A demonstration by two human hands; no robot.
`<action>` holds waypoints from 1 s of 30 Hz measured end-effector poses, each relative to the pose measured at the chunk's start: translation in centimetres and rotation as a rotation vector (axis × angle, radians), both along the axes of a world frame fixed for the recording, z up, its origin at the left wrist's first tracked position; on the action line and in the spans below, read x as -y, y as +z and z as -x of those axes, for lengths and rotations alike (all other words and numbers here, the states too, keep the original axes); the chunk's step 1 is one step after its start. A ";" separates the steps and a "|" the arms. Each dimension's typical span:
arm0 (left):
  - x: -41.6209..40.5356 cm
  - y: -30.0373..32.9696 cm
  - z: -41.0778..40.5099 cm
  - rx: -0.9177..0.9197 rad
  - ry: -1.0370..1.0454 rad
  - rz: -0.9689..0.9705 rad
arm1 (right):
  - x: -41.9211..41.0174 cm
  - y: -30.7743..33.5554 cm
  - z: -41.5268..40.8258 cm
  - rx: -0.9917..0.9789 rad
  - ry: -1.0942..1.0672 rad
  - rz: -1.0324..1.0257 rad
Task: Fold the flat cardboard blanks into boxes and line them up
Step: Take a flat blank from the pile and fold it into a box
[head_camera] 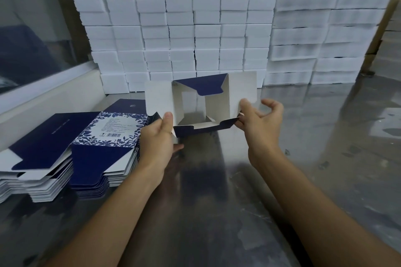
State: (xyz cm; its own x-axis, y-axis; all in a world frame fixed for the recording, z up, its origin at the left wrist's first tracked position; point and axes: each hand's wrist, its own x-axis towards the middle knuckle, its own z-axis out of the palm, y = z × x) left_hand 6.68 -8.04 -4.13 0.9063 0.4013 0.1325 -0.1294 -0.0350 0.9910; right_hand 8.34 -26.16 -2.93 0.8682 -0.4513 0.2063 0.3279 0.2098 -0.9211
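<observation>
A half-opened cardboard box (pixel 217 102), navy outside and white inside, is held above the metal table with its open end facing me and its flaps spread. My left hand (pixel 158 136) grips its left lower corner, thumb on the inside wall. At the right lower corner, my right hand (pixel 258 119) pinches the edge between thumb and forefinger, the other fingers curled apart. A pile of flat navy blanks with a blue floral panel (pixel 86 147) lies on the table to the left of my left hand.
A tall wall of stacked white boxes (pixel 195 28) fills the back of the steel table (pixel 238 180). More white stacks (pixel 314 39) stand at the back right. A white ledge and window (pixel 43 82) run along the left side.
</observation>
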 end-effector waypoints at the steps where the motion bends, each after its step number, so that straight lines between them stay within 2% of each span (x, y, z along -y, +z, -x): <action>1: 0.0 -0.1 0.0 0.009 0.008 -0.031 | 0.1 0.0 0.0 0.034 -0.042 0.040; 5: 0.0 -0.4 -0.3 0.038 0.032 -0.106 | 0.2 -0.2 -0.1 0.168 -0.106 0.320; 11: -0.7 -0.6 -0.8 0.030 0.042 -0.041 | 0.8 -0.7 -0.4 0.139 0.183 0.515; 15: -0.5 -0.7 -0.7 0.013 0.032 -0.034 | 1.4 -1.1 -0.5 0.039 0.323 0.704; 18: -0.7 -0.8 -0.6 0.001 0.025 -0.047 | 1.5 -1.6 -0.5 0.015 0.427 0.621; 23: -0.9 -1.0 -0.5 0.040 0.061 -0.124 | 1.2 -1.7 -0.6 0.087 0.248 0.531; 30: -0.2 -1.2 0.2 0.249 0.134 -0.555 | 0.7 -1.5 -0.3 0.124 0.026 0.475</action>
State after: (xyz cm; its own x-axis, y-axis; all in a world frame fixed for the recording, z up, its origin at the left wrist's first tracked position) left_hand 6.50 -7.81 -5.36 0.7680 0.3198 0.5549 -0.3133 -0.5681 0.7610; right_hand 8.68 -26.86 -4.39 0.8340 -0.2601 0.4866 0.4414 -0.2147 -0.8712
